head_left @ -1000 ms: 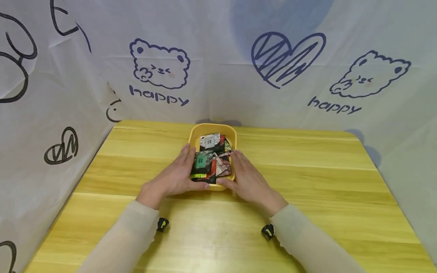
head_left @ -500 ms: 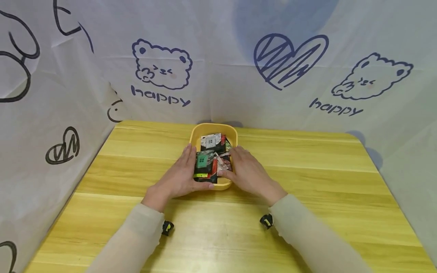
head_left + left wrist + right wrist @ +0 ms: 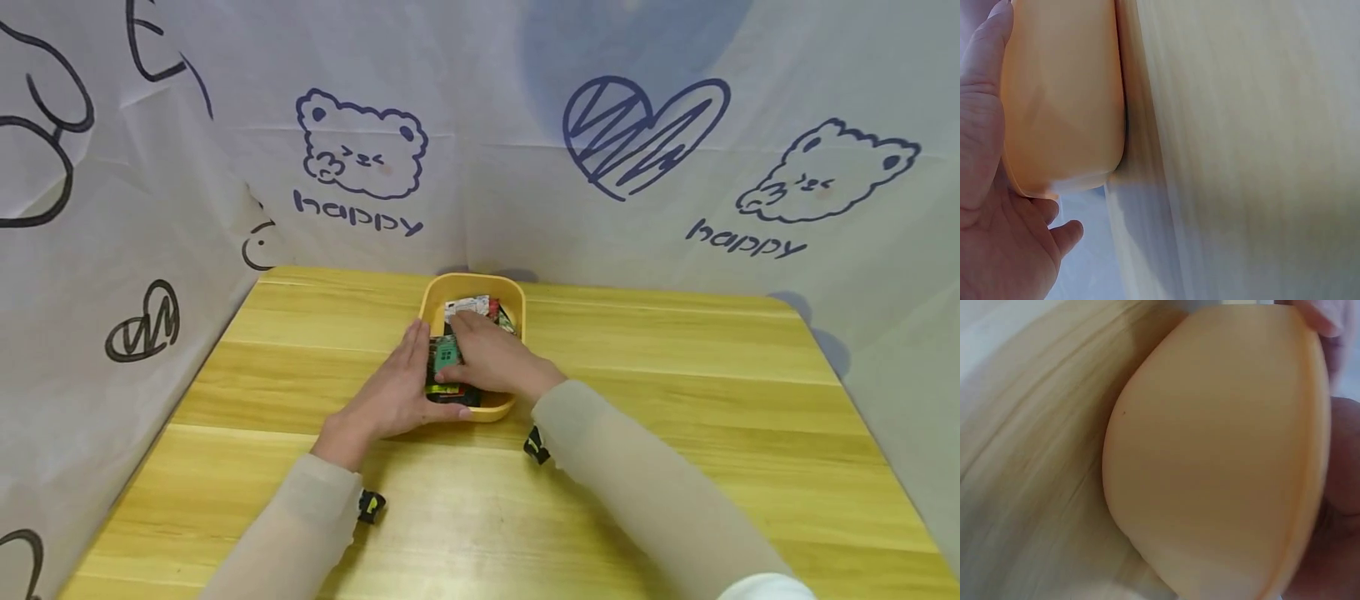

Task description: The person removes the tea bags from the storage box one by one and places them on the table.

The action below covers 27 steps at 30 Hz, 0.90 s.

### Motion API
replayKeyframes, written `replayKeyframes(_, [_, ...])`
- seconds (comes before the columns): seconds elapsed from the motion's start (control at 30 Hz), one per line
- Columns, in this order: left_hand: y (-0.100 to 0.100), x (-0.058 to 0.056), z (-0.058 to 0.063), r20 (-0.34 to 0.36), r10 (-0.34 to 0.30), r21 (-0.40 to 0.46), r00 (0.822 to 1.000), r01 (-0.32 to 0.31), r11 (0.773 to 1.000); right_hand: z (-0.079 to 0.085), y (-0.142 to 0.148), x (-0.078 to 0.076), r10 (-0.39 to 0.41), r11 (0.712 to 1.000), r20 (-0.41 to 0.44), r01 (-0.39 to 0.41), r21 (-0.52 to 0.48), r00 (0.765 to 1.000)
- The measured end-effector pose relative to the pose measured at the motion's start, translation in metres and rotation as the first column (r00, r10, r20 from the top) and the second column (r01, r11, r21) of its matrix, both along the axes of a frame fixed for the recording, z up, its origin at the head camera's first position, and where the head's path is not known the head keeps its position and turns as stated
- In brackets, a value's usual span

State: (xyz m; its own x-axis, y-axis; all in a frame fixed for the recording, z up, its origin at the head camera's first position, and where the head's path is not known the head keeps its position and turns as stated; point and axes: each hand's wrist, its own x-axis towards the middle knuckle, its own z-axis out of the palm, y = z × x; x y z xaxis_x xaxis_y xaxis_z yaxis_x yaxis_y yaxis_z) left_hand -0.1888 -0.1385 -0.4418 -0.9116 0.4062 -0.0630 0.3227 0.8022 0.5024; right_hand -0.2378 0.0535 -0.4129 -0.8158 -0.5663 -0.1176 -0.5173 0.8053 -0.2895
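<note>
Bracing the yellow tray (image 3: 491, 412) near the back edge of the table (image 3: 675, 375) with left hand (image 3: 392, 390), pressing straight fingers alongside. Reaching over packets (image 3: 446, 355) lying inside with right hand (image 3: 489, 354), obscuring several; being unable to confirm pinching. Noting white cloth (image 3: 495, 192) hanging behind.

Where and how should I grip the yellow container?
Probably by the rim of the yellow container, from its left and right sides, palms against the walls. It stands upright and open, its visible walls smooth with no handle, so the rim should hold best. Your left hand lies at the near left corner; bring your right hand from over the packets to the right wall.
</note>
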Motion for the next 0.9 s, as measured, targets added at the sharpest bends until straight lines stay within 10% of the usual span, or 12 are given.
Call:
replayKeyframes(0.47, [-0.002,-0.001,-0.004,0.006,0.008,0.032,1.0,-0.008,0.999,-0.008,-0.017,-0.01,0.015,0.992,0.122,-0.03,0.124,0.992])
replayKeyframes(0.9, [-0.002,-0.001,-0.004,0.012,0.009,0.029,1.0,-0.01,1.0,-0.006,-0.018,-0.005,0.014,0.996,0.004,-0.014,0.09,1.0])
